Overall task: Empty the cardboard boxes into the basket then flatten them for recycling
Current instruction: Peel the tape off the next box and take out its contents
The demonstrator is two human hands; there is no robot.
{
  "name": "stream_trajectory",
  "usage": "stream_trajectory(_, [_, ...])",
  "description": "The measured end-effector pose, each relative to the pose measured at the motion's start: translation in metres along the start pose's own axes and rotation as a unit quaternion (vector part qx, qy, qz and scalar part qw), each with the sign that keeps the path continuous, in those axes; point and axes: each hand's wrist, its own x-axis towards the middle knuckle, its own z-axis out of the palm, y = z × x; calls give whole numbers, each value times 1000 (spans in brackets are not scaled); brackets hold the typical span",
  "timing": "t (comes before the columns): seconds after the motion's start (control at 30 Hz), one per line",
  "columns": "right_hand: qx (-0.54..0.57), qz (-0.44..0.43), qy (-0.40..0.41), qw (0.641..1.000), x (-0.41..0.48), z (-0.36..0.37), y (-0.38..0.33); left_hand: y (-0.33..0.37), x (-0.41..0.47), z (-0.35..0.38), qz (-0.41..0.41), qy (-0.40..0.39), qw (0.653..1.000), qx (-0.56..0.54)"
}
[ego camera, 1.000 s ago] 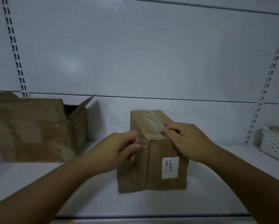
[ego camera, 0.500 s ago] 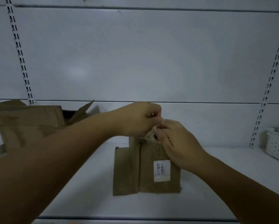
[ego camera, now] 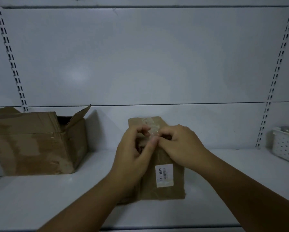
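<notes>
Matt cardboard box, glossy tape; plastic basket.

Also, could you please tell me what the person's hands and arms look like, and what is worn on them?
Both are bare. The left hand and right hand have no gloves, and no rings show on the visible fingers. The left forearm and right forearm show no sleeve, watch or band up to the frame's edge. Dim light hides fine marks.
</notes>
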Motion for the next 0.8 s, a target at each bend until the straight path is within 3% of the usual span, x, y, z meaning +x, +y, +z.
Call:
stream_trajectory(0.1, [79, -13, 54, 995, -5, 14, 7, -18, -15, 13, 77, 58, 994, 53])
stream_trajectory(0.17, [139, -16, 69, 988, -7, 17, 10, -25, -16, 18, 87, 102, 990, 54])
stream_trajectory(0.53, [363, -12, 65, 929, -13, 13, 13, -37, -12, 19, 120, 90, 988, 43])
stream_trajectory(0.73, [494, -3, 49, 868, -9, 5, 20, -38, -11, 22, 111, 101, 985, 84])
stream_trajectory(0.8, [500, -3, 40, 865, -8, 2, 20, -37, -10, 23, 104, 99, 986, 87])
